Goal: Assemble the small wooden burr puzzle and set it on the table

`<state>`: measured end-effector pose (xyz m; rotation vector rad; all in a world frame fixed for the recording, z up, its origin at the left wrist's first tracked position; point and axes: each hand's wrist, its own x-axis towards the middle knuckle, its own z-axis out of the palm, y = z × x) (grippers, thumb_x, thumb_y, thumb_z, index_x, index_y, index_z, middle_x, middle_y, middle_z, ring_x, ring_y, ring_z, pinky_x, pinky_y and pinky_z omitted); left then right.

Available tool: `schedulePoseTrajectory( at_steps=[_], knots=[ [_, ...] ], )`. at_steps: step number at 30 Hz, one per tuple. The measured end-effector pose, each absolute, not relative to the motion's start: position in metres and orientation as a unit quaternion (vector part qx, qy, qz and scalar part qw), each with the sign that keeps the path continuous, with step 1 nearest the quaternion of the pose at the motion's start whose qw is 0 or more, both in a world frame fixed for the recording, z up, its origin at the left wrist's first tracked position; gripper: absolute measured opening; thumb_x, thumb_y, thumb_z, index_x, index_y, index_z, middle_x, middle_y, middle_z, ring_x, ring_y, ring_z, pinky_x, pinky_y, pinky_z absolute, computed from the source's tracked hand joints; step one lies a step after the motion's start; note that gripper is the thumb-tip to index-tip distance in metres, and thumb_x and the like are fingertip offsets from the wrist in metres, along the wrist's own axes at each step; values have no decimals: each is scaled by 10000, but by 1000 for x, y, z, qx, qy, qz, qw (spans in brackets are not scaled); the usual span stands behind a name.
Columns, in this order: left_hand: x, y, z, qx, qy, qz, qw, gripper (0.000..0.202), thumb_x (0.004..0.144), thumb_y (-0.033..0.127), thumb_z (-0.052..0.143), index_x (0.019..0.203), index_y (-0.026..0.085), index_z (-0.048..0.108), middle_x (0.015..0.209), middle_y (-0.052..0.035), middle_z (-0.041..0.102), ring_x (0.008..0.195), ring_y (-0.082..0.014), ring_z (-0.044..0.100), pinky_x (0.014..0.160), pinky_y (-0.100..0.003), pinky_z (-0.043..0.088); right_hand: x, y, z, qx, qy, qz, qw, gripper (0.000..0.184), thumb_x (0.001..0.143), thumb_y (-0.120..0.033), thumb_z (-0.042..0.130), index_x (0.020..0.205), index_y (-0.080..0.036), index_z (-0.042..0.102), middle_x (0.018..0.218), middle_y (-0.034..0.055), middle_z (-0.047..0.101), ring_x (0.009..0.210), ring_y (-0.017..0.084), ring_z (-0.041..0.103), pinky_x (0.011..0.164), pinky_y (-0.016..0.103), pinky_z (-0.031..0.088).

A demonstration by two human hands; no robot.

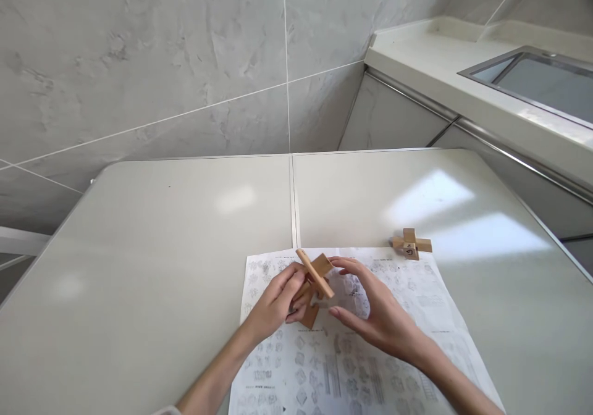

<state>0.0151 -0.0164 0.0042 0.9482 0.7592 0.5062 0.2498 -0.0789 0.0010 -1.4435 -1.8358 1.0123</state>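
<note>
Grey marbled tiles with pale joints cover the wall (185, 44) ahead of us, and a white counter (417, 57) with a metal-framed inset (546, 88) runs along our right side. Below lies our pale, glossy desk (139, 248), split by a narrow seam (293, 205) and lit by bright patches on its right half. In front of us is a large printed sheet (361, 372), covered in small line drawings and short text, its far edge crossing the end of the visible seam.

Over the left part of that sheet we hold a wooden puzzle assembly (309, 313) in our left hand (277, 297). That grip is closed around it, thumb and fingers pinching; one long stick (315, 273) slants across the top, and other blocks jut out beyond the fingers. Our right hand (389, 319) faces it from the other side with a wide grip, thumb and fingers spread and curved. We cannot tell whether its fingertips touch the wood. Near the sheet's far right corner sits a cross-shaped wooden piece (410, 248), dark marks on its near end, well apart from both hands.
</note>
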Motion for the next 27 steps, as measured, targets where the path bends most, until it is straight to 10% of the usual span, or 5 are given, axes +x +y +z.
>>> schedulePoseTrajectory(
  at_steps=[13,22,27],
  knots=[
    [20,-18,-6,397,322,320,798,301,1104,462,497,1058,174,574,832,-21,650,531,-105,585,603,-286,458,197,-101,-24,-586,-706,228,326,737,908,-261,760,1548,-279,395,1481,163,577,1460,423,477,1144,680,478],
    [19,-16,-5,393,321,324,798,311,1101,457,513,1110,156,590,830,-35,663,566,-123,611,617,-293,472,232,-91,-4,-510,-388,626,444,648,934,-378,797,1484,-364,456,1414,108,615,925,240,748,812,436,641],
    [19,-16,-5,390,325,323,799,321,1092,461,530,1126,151,604,890,-66,689,610,-133,598,607,-296,470,244,-87,-3,-507,-270,672,468,502,847,-451,896,1279,-318,678,1248,59,715,1051,239,688,914,363,562]
  ],
)
